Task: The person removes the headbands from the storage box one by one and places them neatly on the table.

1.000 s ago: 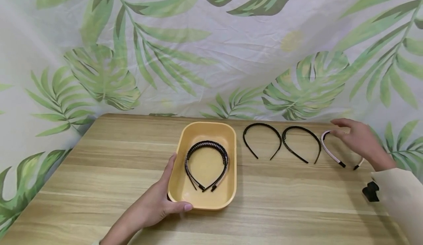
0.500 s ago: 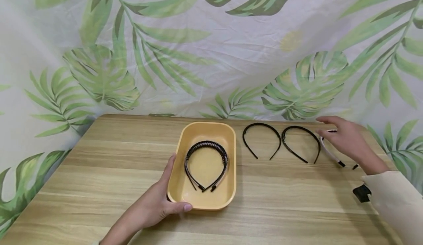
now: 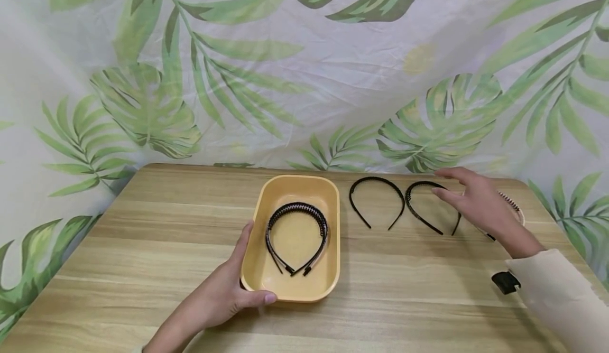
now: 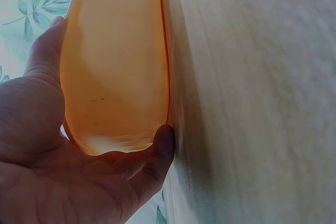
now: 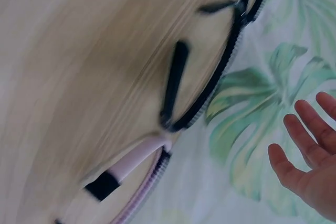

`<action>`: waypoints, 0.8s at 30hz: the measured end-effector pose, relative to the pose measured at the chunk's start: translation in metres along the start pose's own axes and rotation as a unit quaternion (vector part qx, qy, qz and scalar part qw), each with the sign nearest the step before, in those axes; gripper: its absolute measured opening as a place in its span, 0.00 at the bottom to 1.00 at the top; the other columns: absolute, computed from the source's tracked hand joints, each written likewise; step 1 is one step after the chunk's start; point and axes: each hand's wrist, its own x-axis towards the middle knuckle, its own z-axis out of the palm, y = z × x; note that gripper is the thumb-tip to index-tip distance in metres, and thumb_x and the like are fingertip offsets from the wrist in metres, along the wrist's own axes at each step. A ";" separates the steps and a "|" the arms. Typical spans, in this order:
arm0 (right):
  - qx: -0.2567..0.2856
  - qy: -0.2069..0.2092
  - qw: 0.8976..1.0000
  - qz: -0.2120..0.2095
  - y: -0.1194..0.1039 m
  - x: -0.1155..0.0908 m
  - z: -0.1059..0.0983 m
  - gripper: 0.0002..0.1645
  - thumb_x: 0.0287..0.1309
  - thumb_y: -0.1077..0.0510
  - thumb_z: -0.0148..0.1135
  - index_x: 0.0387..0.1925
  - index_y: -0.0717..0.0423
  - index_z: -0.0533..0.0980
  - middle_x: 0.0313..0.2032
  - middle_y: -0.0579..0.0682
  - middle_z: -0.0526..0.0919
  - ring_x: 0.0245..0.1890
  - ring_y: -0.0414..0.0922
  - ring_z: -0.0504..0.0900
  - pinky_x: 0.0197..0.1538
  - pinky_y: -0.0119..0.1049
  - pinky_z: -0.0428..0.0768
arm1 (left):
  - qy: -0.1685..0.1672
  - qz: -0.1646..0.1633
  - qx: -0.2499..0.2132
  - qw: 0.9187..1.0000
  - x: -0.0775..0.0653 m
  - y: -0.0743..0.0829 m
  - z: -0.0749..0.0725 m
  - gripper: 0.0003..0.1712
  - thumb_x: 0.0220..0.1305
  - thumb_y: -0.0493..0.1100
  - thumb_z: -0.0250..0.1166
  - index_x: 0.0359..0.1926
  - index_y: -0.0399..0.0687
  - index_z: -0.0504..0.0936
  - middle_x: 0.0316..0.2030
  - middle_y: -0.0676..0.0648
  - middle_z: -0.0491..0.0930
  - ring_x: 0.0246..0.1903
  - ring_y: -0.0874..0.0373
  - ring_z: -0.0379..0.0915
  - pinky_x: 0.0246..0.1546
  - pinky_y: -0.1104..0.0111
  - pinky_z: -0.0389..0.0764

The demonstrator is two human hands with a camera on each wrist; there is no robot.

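My left hand [image 3: 221,292] holds a yellow plastic basin [image 3: 337,237] at its near left corner, thumb along the front rim and fingers along the left side. The left wrist view shows that hand [image 4: 68,182] wrapped round the outer wall of the basin [image 4: 115,61]. Several overlapping headbands [image 3: 298,206] lie inside. With fingers spread and holding nothing, my right hand [image 3: 485,207] hovers over the gap between a black headband [image 3: 418,217] and a pink headband [image 3: 522,216], partly covering both. Another black headband [image 3: 377,179] lies nearer the basin.
Everything rests on a wood-grain table [image 3: 157,237]. Behind its far edge hangs a leaf-print cloth [image 3: 266,94]. A small black object [image 3: 506,282] shows at the right sleeve [image 3: 552,284].
My right hand has moved left, from over the pink headband towards the black one beside it. The left hand, basin and headbands have stayed where they were.
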 end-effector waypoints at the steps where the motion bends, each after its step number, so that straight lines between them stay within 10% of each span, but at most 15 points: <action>1: 0.003 0.002 1.000 -0.005 -0.004 0.000 0.001 0.29 0.72 0.50 0.67 0.66 0.62 0.77 0.66 0.68 0.78 0.62 0.69 0.77 0.61 0.67 0.72 | 0.000 -0.001 -0.003 1.000 0.000 0.000 0.000 0.82 0.51 0.59 0.83 0.85 0.61 0.26 0.83 0.36 0.45 0.74 0.43 0.63 0.70 0.70 0.66; 6: 0.017 0.008 0.999 -0.040 -0.021 0.001 0.008 0.26 0.70 0.54 0.69 0.63 0.63 0.78 0.64 0.68 0.79 0.66 0.69 0.73 0.64 0.68 0.70 | 0.000 0.004 -0.014 1.000 0.001 -0.001 0.001 0.81 0.51 0.58 0.83 0.85 0.62 0.27 0.84 0.38 0.44 0.74 0.44 0.62 0.65 0.81 0.62; 24: 0.038 0.002 0.996 -0.079 -0.057 0.001 0.043 0.26 0.67 0.55 0.71 0.63 0.63 0.79 0.62 0.67 0.82 0.65 0.67 0.77 0.63 0.66 0.73 | -0.002 0.006 -0.006 1.000 0.001 -0.001 -0.001 0.82 0.51 0.55 0.84 0.85 0.57 0.26 0.83 0.34 0.46 0.71 0.44 0.68 0.67 0.71 0.69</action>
